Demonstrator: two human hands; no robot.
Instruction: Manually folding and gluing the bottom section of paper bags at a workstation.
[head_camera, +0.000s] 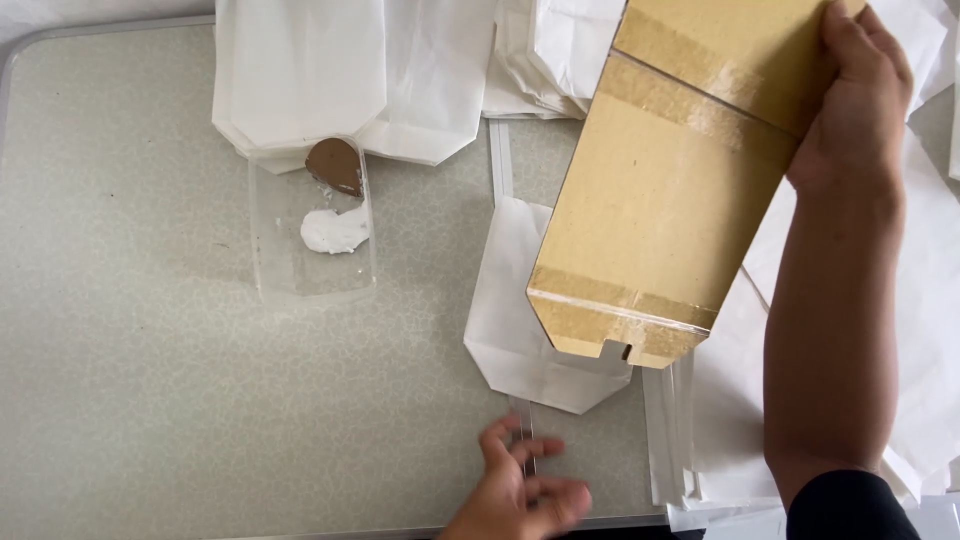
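Two hands work over a grey table. The right hand grips a taped cardboard template by its far end, tilting it above a white paper bag below. The left hand — blurred, fingers spread, holding nothing — sits nearer, partly cut off.

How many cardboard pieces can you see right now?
1. The cardboard template is tilted over a white paper bag at centre, its top held by the right hand. Others may be hidden under paper stacks.
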